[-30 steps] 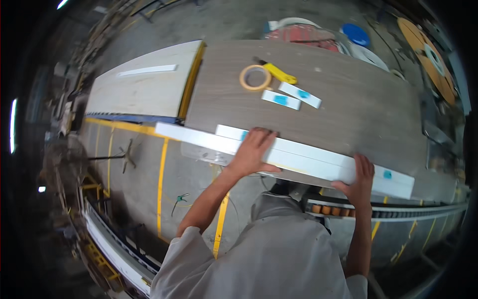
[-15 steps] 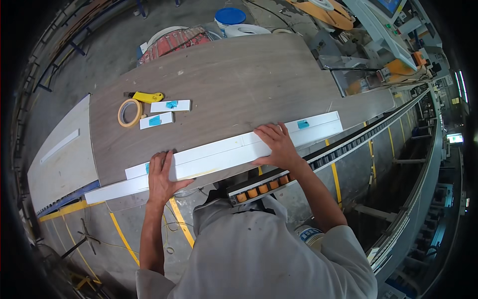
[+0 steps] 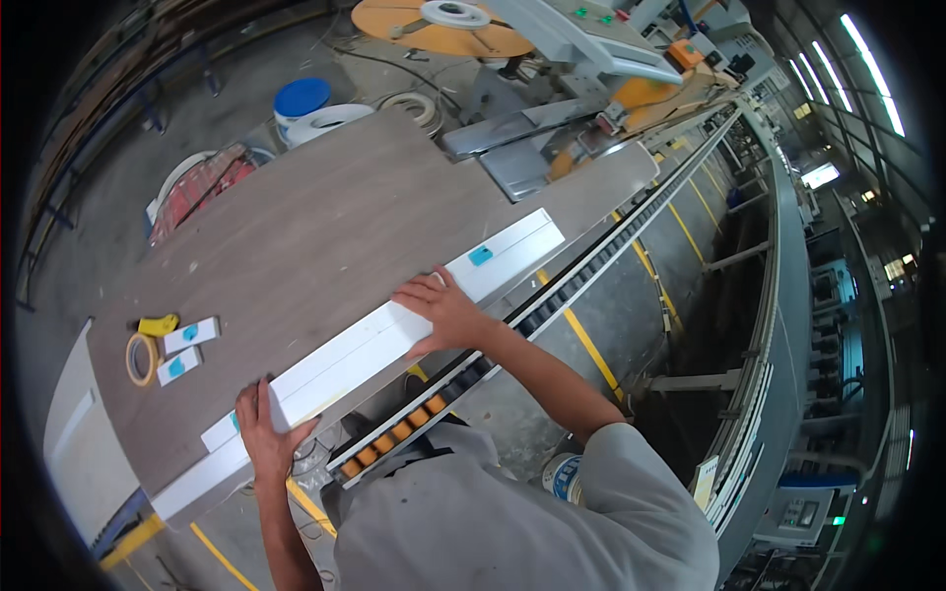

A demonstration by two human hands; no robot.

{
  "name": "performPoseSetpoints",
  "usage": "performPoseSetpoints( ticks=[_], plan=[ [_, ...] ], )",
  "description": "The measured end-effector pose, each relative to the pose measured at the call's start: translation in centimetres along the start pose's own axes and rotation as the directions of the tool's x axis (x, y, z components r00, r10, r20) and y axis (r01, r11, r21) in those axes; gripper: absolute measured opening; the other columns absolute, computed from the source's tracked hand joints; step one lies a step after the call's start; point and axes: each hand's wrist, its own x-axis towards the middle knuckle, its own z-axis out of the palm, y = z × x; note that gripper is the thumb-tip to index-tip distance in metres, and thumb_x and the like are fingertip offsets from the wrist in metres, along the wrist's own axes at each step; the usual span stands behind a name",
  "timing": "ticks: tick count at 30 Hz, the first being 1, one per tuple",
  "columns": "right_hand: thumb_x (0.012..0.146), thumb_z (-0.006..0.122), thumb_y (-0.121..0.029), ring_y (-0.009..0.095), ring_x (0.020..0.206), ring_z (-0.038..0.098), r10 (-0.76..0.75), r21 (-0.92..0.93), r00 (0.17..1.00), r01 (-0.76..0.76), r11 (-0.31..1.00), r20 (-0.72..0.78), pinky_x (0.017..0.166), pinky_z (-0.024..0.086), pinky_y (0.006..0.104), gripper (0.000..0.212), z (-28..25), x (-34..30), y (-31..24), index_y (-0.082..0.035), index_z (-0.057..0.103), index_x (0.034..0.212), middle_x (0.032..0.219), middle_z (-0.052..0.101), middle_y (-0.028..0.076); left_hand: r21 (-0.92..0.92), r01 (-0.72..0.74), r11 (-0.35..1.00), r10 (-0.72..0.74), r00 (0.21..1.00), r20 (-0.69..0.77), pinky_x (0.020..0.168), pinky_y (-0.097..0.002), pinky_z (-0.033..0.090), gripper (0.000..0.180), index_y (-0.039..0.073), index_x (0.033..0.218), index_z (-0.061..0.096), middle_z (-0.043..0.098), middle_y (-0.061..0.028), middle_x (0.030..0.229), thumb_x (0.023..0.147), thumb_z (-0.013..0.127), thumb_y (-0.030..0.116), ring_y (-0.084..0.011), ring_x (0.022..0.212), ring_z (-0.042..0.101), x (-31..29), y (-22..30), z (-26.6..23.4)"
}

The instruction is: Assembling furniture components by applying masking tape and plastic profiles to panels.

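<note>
Two long white strips, a far one (image 3: 345, 341) and a near one (image 3: 370, 366), lie side by side along the table's near edge. My left hand (image 3: 264, 433) spans the strips near their left part, fingers over the far side and thumb stretched toward the near edge. Farther right, my right hand (image 3: 443, 313) grips across both, fingertips at the far edge and thumb at the near one. A blue tape piece (image 3: 480, 256) sticks to the far strip toward its right end. Another blue bit shows beside my left fingers. Both palms hide the strip surface beneath.
On the brown table (image 3: 296, 246) lie a tape roll (image 3: 141, 360), a yellow utility knife (image 3: 158, 324) and two short white pieces (image 3: 191, 335) with blue tape. A roller conveyor (image 3: 552, 310) runs along the near side. A machine (image 3: 591, 39) stands at the far right; a blue-lidded bucket (image 3: 302, 98) stands beyond.
The view has turned toward the right, so the table and strips appear more slanted and farther left. Both hands keep about the same places on the strips.
</note>
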Motion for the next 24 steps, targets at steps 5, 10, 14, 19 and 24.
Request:
performPoseSetpoints(
  ticks=[5,10,14,19,24],
  plan=[
    [0.060,0.082,-0.061,0.031,0.131,0.044,0.028,0.020,0.999,-0.029,0.999,0.029,0.114,0.022,0.0584,0.096,-1.9,-1.1,1.9,-0.010,0.052,0.136,0.137,0.052,0.012,-0.006,-0.022,1.000,0.022,1.000,-0.004,0.100,-0.0484,0.040,0.099,0.000,0.134,0.050,0.048,-0.0183,0.123,0.052,0.091,0.037,-0.0383,0.117,0.047,1.1,2.2,1.7],
    [0.067,0.086,-0.043,0.032,0.130,0.044,0.196,0.192,0.922,-0.138,0.972,-0.333,0.111,0.031,0.0496,0.081,-4.3,-3.0,6.2,-0.009,0.052,0.133,0.141,0.048,0.012,0.065,-0.031,0.997,0.032,0.999,-0.019,0.099,-0.0488,0.041,0.103,0.001,0.138,0.048,0.048,-0.0186,0.123,0.052,0.090,0.040,-0.0382,0.115,0.048,1.2,2.4,1.8],
    [0.081,0.076,-0.031,0.040,0.117,0.054,0.596,0.079,0.382,-0.794,0.602,-0.706,0.101,0.042,0.0464,0.060,-6.9,-9.0,17.5,0.002,0.056,0.126,0.122,0.060,0.023,0.065,-0.014,0.998,0.014,1.000,-0.009,0.100,-0.0492,0.040,0.103,0.001,0.137,0.048,0.047,-0.0182,0.124,0.052,0.090,0.040,-0.0381,0.116,0.047,1.4,3.0,1.9],
    [0.082,0.075,-0.036,0.032,0.096,0.067,0.784,0.234,0.458,-0.779,0.581,-0.419,0.086,0.052,0.0377,0.046,-9.5,-12.8,22.7,-0.002,0.070,0.113,0.105,0.069,0.020,0.063,0.026,0.998,-0.026,1.000,-0.004,0.101,-0.0489,0.039,0.102,0.001,0.136,0.049,0.048,-0.0177,0.124,0.050,0.091,0.037,-0.0375,0.118,0.046,1.2,3.0,2.1],
    [0.080,0.076,-0.034,0.031,0.088,0.070,0.777,0.320,0.493,-0.718,0.617,-0.391,0.081,0.054,0.0383,0.036,-9.0,-12.8,24.2,-0.009,0.075,0.106,0.096,0.072,0.019,0.074,0.023,0.997,-0.022,1.000,-0.016,0.101,-0.0487,0.039,0.102,0.000,0.134,0.050,0.048,-0.0177,0.124,0.050,0.091,0.038,-0.0375,0.118,0.046,1.0,2.9,2.0]
  ],
)
